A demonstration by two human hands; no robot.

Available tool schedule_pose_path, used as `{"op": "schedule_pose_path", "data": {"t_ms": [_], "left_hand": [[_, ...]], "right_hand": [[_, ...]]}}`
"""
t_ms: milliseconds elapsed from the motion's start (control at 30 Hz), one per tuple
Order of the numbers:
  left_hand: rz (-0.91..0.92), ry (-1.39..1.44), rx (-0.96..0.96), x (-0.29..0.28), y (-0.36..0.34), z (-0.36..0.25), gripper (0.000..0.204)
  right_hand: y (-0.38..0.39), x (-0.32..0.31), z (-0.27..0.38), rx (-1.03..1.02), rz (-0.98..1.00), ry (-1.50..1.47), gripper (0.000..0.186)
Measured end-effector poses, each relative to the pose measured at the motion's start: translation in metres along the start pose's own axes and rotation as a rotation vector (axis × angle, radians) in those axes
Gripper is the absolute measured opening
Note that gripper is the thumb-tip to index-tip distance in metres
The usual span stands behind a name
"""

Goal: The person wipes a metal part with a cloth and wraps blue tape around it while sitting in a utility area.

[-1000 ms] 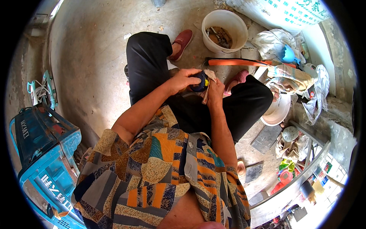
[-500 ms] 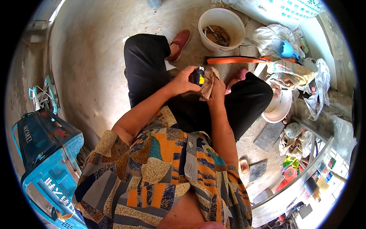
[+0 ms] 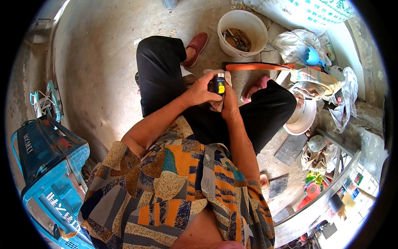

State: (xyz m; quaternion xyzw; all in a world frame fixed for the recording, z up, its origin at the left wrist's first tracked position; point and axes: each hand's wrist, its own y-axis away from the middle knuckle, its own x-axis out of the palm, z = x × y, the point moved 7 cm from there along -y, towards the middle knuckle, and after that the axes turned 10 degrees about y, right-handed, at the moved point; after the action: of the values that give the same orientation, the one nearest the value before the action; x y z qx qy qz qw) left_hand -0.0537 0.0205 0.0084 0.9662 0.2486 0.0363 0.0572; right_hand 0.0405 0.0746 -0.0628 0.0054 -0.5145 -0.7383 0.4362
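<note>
Between my knees my left hand is closed around a small dark tape measure with a yellow button and a pale patch at its top. My right hand is closed on a crumpled beige rag, pressed against the right side of the tape measure. Part of the rag lies hidden behind the tape measure and my fingers. Just beyond both hands, a long orange and black tool lies across the floor.
A white bucket with brownish contents stands ahead. To the right are a white basin, a cloth bundle and plastic bags. A blue plastic toolbox or crate stands at the left. A dark flat slab lies beyond my right knee.
My right hand and the rag have moved left and in against the tape measure. More of the rag is now hidden behind it. My left hand stays around the tape measure.
</note>
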Motion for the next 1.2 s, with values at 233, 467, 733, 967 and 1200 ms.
{"op": "schedule_pose_path", "data": {"t_ms": [233,467,733,967,1200], "left_hand": [[0.096,-0.122,0.008,0.005,-0.002,0.009,0.069],[-0.029,0.428,-0.194,0.004,-0.001,0.015,0.032],[-0.191,0.509,-0.22,-0.009,0.003,0.03,0.026],[-0.187,0.577,-0.589,-0.002,0.013,0.052,0.038],[0.02,1.004,-0.787,0.023,0.022,0.055,0.043]], "right_hand": [[0.003,-0.004,0.008,-0.051,-0.194,0.032,0.037],[0.01,-0.006,0.015,-0.159,-0.247,0.065,0.03],[0.004,-0.011,0.019,-0.32,-0.265,0.032,0.023],[0.002,-0.02,0.022,-0.373,-0.336,0.065,0.02],[-0.002,-0.021,0.026,-0.484,-0.315,0.022,0.025]]}}
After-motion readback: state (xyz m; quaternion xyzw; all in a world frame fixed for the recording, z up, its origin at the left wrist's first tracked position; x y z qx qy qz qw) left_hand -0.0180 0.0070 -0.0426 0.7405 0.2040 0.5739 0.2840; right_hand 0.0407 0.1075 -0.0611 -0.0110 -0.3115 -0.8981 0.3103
